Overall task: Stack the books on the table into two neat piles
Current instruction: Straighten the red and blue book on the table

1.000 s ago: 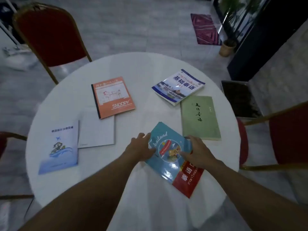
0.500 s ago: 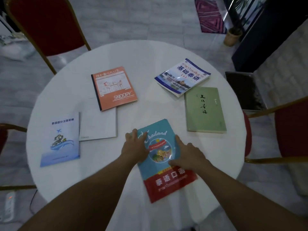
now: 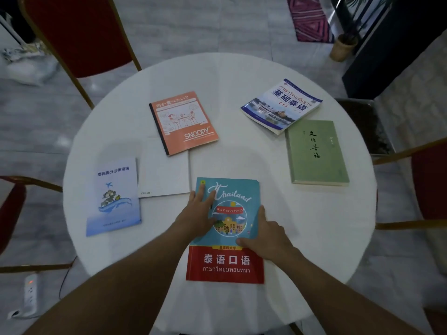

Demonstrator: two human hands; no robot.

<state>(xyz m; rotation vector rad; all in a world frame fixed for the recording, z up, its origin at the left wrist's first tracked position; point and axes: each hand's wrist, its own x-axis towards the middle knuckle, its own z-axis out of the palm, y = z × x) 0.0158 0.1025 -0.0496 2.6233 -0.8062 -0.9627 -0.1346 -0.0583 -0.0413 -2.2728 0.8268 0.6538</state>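
A teal and red Thailand book point(image 3: 227, 259) lies square at the near middle of the round white table point(image 3: 314, 238). My left hand point(image 3: 197, 213) rests flat on its left edge, and my right hand point(image 3: 267, 236) presses on its right edge. Further out lie an orange Snoopy notebook point(image 3: 183, 123), a white booklet point(image 3: 164, 175), a pale blue booklet point(image 3: 113, 197), a green book point(image 3: 315, 153) and a blue-and-white textbook point(image 3: 281, 105) whose corner overlaps the green book.
Red chairs with gold frames stand at the far left point(image 3: 79, 32), the left point(image 3: 12, 209) and the right point(image 3: 428, 180). A power strip point(image 3: 30, 296) lies on the floor at the lower left. A dark tray point(image 3: 365, 124) sits beyond the table's right edge.
The Thailand book has turned from slanted to straight and slid left toward the table's near middle under both hands. The view has shifted closer to the table.
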